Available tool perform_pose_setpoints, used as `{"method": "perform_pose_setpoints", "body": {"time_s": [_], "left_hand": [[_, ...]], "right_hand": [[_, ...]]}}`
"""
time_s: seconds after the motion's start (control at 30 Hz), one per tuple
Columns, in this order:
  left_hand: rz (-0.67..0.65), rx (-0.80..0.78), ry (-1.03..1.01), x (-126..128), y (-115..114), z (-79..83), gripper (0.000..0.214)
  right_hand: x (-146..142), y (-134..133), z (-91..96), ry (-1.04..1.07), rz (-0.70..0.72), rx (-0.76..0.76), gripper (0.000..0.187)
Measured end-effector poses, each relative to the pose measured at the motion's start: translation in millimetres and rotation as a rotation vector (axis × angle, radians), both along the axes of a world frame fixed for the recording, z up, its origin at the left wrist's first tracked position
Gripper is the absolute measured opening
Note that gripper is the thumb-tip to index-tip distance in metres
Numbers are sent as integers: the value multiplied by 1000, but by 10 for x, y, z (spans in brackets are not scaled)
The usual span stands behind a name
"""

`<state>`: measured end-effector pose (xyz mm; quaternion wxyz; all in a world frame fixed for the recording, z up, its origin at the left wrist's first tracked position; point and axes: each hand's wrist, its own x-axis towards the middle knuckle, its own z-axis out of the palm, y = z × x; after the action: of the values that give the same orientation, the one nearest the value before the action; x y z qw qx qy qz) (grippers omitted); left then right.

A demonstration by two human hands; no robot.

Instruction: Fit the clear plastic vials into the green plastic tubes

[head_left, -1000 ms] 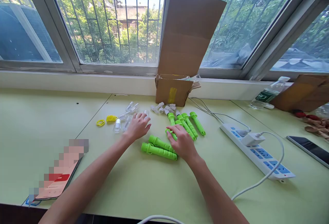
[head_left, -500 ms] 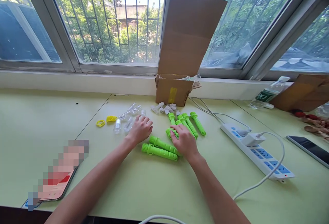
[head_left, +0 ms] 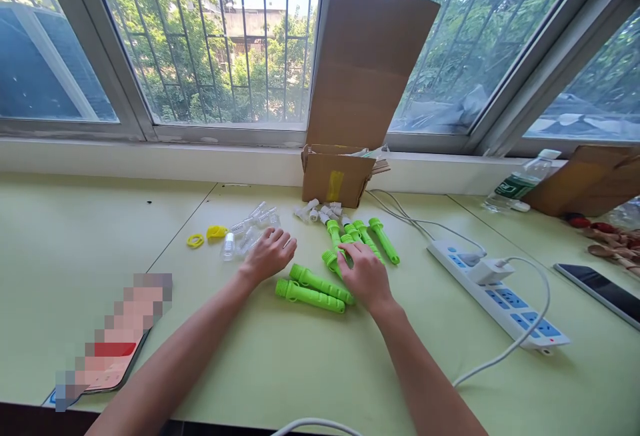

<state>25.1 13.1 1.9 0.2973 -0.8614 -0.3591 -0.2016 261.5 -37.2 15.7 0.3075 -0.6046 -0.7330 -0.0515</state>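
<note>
My left hand (head_left: 270, 253) rests palm down beside a group of clear plastic caps (head_left: 229, 247), its fingers slightly bent and apart. Nothing shows in it. Over the bright green plastic tubes with threaded ends lies my right hand (head_left: 366, 276), thumb apart from the loosely bent fingers. It partly covers one green tube (head_left: 330, 261); whether it touches that tube I cannot tell. Two more green tubes, a front one (head_left: 310, 296) and one just behind it (head_left: 320, 283), lie side by side between my forearms. Farther back are several green tubes, including one (head_left: 385, 241) at the right.
Small white and clear parts (head_left: 314, 213) lie before an open cardboard box (head_left: 336, 176). Yellow rings (head_left: 195, 241) are at left, near a phone (head_left: 113, 366). At right are a power strip (head_left: 500, 299) with cables, a second phone (head_left: 605, 293) and a bottle (head_left: 523, 183).
My right hand has shifted slightly right, and its fingers have drawn back a little over the green tubes. My left hand has barely moved; the tubes in front lie as before.
</note>
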Motion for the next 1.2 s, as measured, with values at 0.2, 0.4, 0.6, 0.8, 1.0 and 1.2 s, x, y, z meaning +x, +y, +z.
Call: {"method": "perform_pose_setpoints", "body": {"time_s": [0.2, 0.4, 0.6, 0.8, 1.0, 1.2], "left_hand": [[-48, 42, -59, 21, -1, -29, 14], [3, 28, -154, -51, 25, -18, 12], [46, -5, -207, -123, 42, -12, 13], [59, -30, -231, -129, 49, -38, 14], [73, -34, -229, -128, 52, -59, 15], [81, -53, -244, -141, 58, -79, 14]], "right_hand": [[-219, -228, 178, -67, 337, -87, 39], [-508, -402, 183, -310, 442, -154, 36], [-515, -337, 98, -322, 345, -159, 34], [-479, -290, 47, -288, 309, -146, 35], [-458, -260, 9, -286, 305, -127, 35], [-444, -245, 12, -289, 289, -131, 35]]}}
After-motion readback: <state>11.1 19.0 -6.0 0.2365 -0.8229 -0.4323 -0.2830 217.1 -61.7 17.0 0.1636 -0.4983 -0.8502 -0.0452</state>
